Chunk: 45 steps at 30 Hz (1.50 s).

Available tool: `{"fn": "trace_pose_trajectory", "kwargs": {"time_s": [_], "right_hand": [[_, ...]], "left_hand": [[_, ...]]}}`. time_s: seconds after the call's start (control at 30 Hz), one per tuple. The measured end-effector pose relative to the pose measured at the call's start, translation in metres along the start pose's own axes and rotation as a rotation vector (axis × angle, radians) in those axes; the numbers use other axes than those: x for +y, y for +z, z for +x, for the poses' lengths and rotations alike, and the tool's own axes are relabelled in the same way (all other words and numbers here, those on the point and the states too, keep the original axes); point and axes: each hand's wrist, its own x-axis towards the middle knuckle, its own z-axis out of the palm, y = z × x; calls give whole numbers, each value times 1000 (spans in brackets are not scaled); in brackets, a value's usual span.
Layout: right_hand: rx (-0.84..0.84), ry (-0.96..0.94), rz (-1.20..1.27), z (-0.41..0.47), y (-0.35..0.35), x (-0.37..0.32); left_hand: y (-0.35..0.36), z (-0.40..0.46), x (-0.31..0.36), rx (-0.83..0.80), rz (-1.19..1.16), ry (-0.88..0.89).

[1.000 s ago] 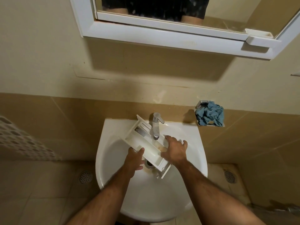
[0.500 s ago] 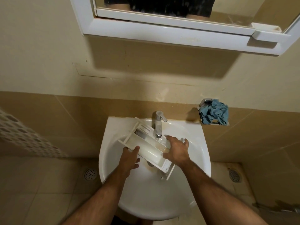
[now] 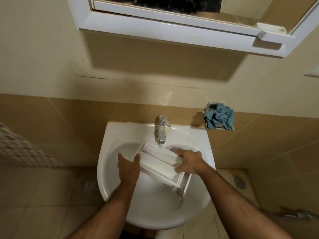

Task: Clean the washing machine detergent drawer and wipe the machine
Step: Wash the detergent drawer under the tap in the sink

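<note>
The white detergent drawer [image 3: 159, 167] lies slantwise in the white sink [image 3: 112, 140], its far end under the chrome tap [image 3: 161, 130]. My left hand [image 3: 128, 168] grips the drawer's left side wall, thumb over the edge. My right hand [image 3: 189, 163] holds the right side, fingers curled over the far wall and thumb on the near one. The drawer's front panel points toward the sink's near right rim. I cannot tell whether water runs from the tap.
A crumpled blue cloth [image 3: 220, 118] sits in a wall holder right of the sink. A white-framed mirror cabinet [image 3: 172, 33] hangs above. Floor drains [image 3: 88, 184] lie left and right of the sink on the tiled floor.
The drawer has slid lower into the basin and turned flatter. Both hands followed it, and my right hand now wraps further over its right side.
</note>
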Motion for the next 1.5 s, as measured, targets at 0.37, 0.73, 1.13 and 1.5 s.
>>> {"fn": "trace_pose_trajectory", "kwargs": {"time_s": [0.37, 0.73, 1.13, 1.5], "right_hand": [[105, -70, -651, -7, -37, -11], [8, -36, -830, -8, -57, -26], [36, -115, -614, 3, -43, -13], [133, -127, -329, 9, -20, -7]], "left_hand": [[-2, 6, 2, -375, 397, 191], [19, 0, -12, -462, 368, 158], [6, 13, -3, -438, 440, 111], [-18, 29, 17, -517, 176, 134]]}}
